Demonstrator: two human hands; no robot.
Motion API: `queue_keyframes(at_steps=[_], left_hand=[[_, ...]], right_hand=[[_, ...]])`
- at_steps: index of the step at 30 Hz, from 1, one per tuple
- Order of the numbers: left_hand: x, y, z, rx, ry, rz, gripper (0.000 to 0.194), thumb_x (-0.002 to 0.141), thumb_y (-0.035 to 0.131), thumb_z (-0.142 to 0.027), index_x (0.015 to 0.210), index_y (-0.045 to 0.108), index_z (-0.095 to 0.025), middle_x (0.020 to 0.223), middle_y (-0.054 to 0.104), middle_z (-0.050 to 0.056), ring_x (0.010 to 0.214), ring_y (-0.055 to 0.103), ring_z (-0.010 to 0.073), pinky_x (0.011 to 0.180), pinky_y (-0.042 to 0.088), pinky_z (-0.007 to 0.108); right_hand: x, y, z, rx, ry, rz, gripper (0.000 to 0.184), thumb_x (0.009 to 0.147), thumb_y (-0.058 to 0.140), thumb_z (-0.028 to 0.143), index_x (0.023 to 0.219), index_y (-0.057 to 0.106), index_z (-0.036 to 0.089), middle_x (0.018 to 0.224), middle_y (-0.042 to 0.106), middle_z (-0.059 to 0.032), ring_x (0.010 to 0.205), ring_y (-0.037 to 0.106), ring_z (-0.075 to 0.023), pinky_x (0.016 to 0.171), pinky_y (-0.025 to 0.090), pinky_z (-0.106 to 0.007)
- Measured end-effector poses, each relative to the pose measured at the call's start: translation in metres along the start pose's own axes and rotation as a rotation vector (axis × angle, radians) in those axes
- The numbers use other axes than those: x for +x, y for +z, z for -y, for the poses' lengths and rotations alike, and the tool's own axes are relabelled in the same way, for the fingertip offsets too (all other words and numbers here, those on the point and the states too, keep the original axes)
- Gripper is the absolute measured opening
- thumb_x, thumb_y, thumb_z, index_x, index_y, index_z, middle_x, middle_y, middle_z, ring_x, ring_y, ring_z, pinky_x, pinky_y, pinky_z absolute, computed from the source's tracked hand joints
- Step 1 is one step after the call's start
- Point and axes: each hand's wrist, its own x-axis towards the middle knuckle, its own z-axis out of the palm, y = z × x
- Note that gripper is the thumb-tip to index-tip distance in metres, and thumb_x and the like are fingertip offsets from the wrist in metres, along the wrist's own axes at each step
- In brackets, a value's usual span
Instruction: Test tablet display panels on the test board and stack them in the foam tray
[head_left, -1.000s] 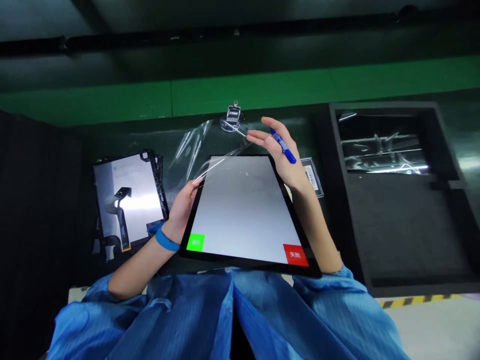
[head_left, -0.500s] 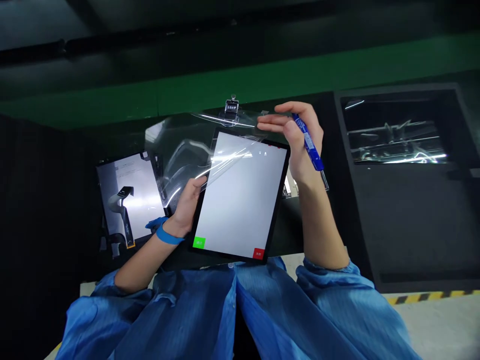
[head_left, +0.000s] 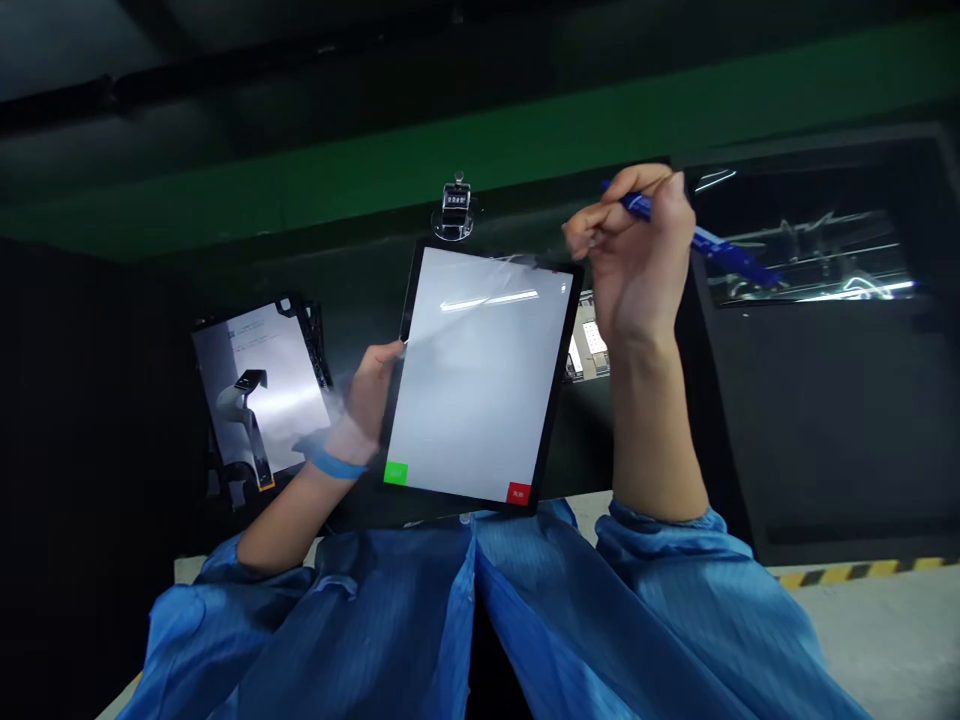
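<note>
A lit tablet screen (head_left: 476, 375) with a green square and a red square at its near corners stands tilted in front of me. My left hand (head_left: 366, 400), with a blue wristband, grips the screen's left edge. My right hand (head_left: 637, 255) is closed above the screen's far right corner. It holds a blue pen (head_left: 712, 240) that sticks out to the right, and its fingertips are pinched together at the corner. A thin clear film seems to lie over the screen, blurred by motion.
A metal-backed panel (head_left: 259, 385) with a flex cable lies on the dark bench to the left. A small hand counter (head_left: 455, 205) stands behind the screen. A large black tray (head_left: 825, 400) with clear film in its far compartment sits at the right.
The screen has been tipped more upright. The clear film that hung to the left has come off to the right with my right hand, which has closed and risen. The view has shifted down.
</note>
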Motion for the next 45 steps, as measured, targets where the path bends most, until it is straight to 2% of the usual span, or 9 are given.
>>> queue_keyframes(at_steps=[7, 9, 11, 15, 20, 23, 29, 35, 45], left_hand=[[-0.005, 0.008, -0.009, -0.044, -0.042, -0.015, 0.036, 0.088, 0.045, -0.036, 0.102, 0.073, -0.018, 0.088, 0.077, 0.004, 0.097, 0.074, 0.0304, 0.080, 0.062, 0.037], [-0.006, 0.008, -0.009, -0.044, -0.044, -0.004, 0.037, 0.088, 0.045, -0.037, 0.103, 0.073, -0.018, 0.089, 0.077, 0.004, 0.096, 0.074, 0.0305, 0.080, 0.062, 0.037], [-0.005, 0.007, -0.008, -0.043, -0.034, 0.027, 0.038, 0.087, 0.047, -0.037, 0.104, 0.074, -0.018, 0.090, 0.077, 0.004, 0.098, 0.074, 0.0316, 0.082, 0.061, 0.038], [-0.003, 0.000, -0.004, -0.022, 0.019, 0.081, 0.037, 0.083, 0.051, -0.036, 0.107, 0.074, -0.018, 0.093, 0.078, 0.004, 0.104, 0.072, 0.0337, 0.085, 0.061, 0.040], [0.001, -0.007, -0.001, -0.015, 0.096, 0.080, 0.032, 0.083, 0.054, -0.035, 0.101, 0.075, -0.019, 0.093, 0.078, 0.003, 0.106, 0.072, 0.0332, 0.084, 0.062, 0.039], [0.001, -0.010, 0.000, -0.008, 0.107, 0.071, 0.026, 0.082, 0.057, -0.035, 0.092, 0.075, -0.019, 0.088, 0.078, 0.002, 0.103, 0.073, 0.0323, 0.081, 0.062, 0.037], [-0.001, -0.011, -0.001, -0.020, 0.076, 0.112, 0.029, 0.081, 0.058, -0.037, 0.095, 0.075, -0.018, 0.083, 0.077, 0.003, 0.097, 0.074, 0.0333, 0.079, 0.062, 0.038], [-0.002, -0.008, -0.004, -0.001, 0.062, 0.080, 0.032, 0.076, 0.057, -0.039, 0.092, 0.074, -0.017, 0.080, 0.076, 0.004, 0.094, 0.074, 0.0326, 0.079, 0.062, 0.038], [-0.005, -0.003, -0.004, 0.015, 0.019, 0.043, 0.026, 0.075, 0.055, -0.039, 0.073, 0.071, -0.018, 0.071, 0.073, 0.003, 0.088, 0.074, 0.0307, 0.074, 0.062, 0.037]], right_hand=[[-0.008, -0.004, 0.018, -0.250, -0.270, -0.344, 0.025, 0.103, 0.046, 0.034, 0.082, 0.057, 0.025, 0.072, 0.056, -0.0009, 0.062, 0.066, -0.0171, 0.055, 0.050, -0.032], [-0.023, -0.003, 0.033, -0.400, -0.288, -0.053, 0.033, 0.104, 0.050, 0.043, 0.078, 0.060, 0.024, 0.076, 0.063, -0.0017, 0.066, 0.068, -0.0197, 0.069, 0.058, -0.039], [-0.041, 0.003, 0.047, -0.571, -0.327, 0.376, 0.030, 0.094, 0.067, 0.054, 0.101, 0.066, 0.025, 0.114, 0.073, -0.0063, 0.108, 0.070, -0.0330, 0.104, 0.052, -0.059], [-0.075, 0.020, 0.052, -0.773, -0.327, 0.739, 0.071, 0.081, 0.083, 0.049, 0.141, 0.052, 0.028, 0.163, 0.037, -0.0102, 0.154, 0.026, -0.0403, 0.122, 0.027, -0.072], [-0.098, 0.019, 0.034, -0.832, -0.443, 0.602, 0.007, 0.097, 0.065, 0.025, 0.104, 0.066, 0.025, 0.149, 0.056, -0.0087, 0.136, 0.057, -0.0322, 0.106, 0.056, -0.055], [-0.094, 0.002, 0.033, -0.806, -0.490, 0.399, 0.007, 0.096, 0.066, 0.021, 0.100, 0.067, 0.026, 0.133, 0.069, -0.0070, 0.103, 0.075, -0.0267, 0.078, 0.066, -0.039], [-0.067, -0.050, 0.010, -0.802, -0.168, -0.125, 0.016, 0.096, 0.060, 0.033, 0.097, 0.072, 0.022, 0.089, 0.076, -0.0046, 0.076, 0.073, -0.0236, 0.073, 0.060, -0.037], [-0.069, -0.084, -0.036, -0.968, 0.042, -0.086, 0.027, 0.094, 0.054, 0.040, 0.092, 0.071, 0.020, 0.073, 0.071, -0.0049, 0.065, 0.067, -0.0216, 0.069, 0.056, -0.033], [-0.068, -0.091, -0.050, -1.087, -0.023, -0.004, 0.032, 0.099, 0.050, 0.038, 0.103, 0.075, 0.019, 0.089, 0.076, -0.0094, 0.076, 0.072, -0.0247, 0.071, 0.053, -0.033]])
